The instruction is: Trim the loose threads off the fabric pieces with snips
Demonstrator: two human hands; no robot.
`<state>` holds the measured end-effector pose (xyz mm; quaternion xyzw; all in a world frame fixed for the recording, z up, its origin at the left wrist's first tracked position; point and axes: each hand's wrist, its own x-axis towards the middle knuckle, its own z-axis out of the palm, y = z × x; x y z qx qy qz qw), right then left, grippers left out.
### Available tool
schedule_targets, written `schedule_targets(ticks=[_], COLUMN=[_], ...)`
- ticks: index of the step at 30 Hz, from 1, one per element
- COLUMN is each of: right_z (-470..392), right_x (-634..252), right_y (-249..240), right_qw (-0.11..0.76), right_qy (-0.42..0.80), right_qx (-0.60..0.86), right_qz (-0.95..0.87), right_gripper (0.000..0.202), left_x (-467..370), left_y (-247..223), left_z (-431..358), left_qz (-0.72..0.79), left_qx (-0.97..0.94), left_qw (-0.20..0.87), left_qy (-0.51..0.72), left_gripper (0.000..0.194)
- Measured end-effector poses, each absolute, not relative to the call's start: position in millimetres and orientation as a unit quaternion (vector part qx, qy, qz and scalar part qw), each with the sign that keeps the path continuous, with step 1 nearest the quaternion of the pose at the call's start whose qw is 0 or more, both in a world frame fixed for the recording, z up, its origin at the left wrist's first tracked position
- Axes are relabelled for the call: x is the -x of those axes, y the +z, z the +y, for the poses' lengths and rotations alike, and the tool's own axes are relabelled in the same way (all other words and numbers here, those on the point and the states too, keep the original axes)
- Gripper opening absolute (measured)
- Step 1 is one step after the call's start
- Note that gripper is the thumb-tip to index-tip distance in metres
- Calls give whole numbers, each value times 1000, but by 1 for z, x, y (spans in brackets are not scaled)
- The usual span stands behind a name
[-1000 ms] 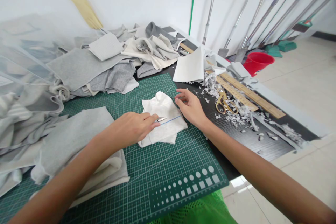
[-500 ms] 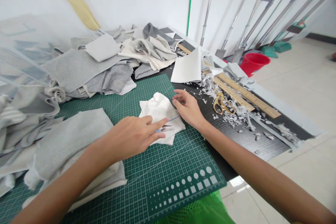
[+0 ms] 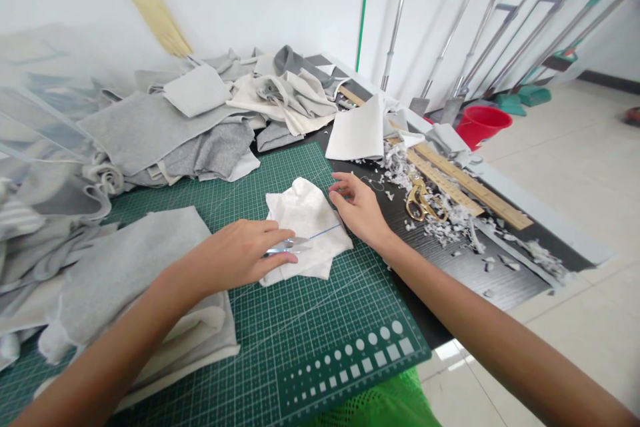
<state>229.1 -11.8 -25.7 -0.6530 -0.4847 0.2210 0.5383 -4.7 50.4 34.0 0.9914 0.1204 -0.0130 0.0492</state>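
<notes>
My left hand [image 3: 245, 250] is closed around small thread snips [image 3: 296, 243] with bluish handles. Their pointed blades lie slightly apart over a crumpled white cloth piece [image 3: 307, 210]. A thin blue line [image 3: 325, 231], which looks like thread, runs across the cloth from near the blade tips toward my right hand [image 3: 361, 210]. That hand rests at the cloth's right edge, fingers loosely curved and the thumb apart from them. I see nothing between its fingertips. Under the cloth is a green cutting mat [image 3: 320, 310] with a white grid.
Grey fabric pieces [image 3: 135, 260] lie on the mat at left, with a larger fabric heap [image 3: 165, 127] behind. Gold-handled scissors [image 3: 423, 200], wooden rulers [image 3: 465, 187] and grey scraps [image 3: 440, 230] cover the table's right side. A red bucket [image 3: 483, 125] stands beyond.
My left hand has drawn back to the left with the snips, uncovering more of the blue line. The right hand and the white cloth have stayed nearly in place.
</notes>
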Motion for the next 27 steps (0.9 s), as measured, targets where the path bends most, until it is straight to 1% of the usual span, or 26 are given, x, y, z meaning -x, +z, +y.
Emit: schedule_targets(ticks=[5,9,12,14,17,23,27], right_z=[-11,-11,-11,-12,-11,-11,-12], right_x=[-229,-229,-229,-230,-230,-230,-229], right_y=[-27,-27,-26,-25,-26,-26,-23], right_qw=[543,543,540,538,538,542,537], right_qy=[227,228,226,224,223,225,224], right_qx=[647,649,652,654,652,650,658], right_qz=[-484,-482,-482,-483,-485,-483,-478], right_gripper=[36,35,35,35,35,35,36], left_x=[7,6,3,1,-1,1,4], left_y=[34,36,43,48,52,38,29], left_z=[52,53,49,44,38,48,56], left_qz=[97,83,69,91,139,136,126], left_qx=[-995,-996,-998,-996,-990,-989,-990], left_qw=[6,-33,-4,4,-4,54,61], left_qy=[16,15,5,1,-1,0,5], left_gripper=[41,40,36,34,40,35,33])
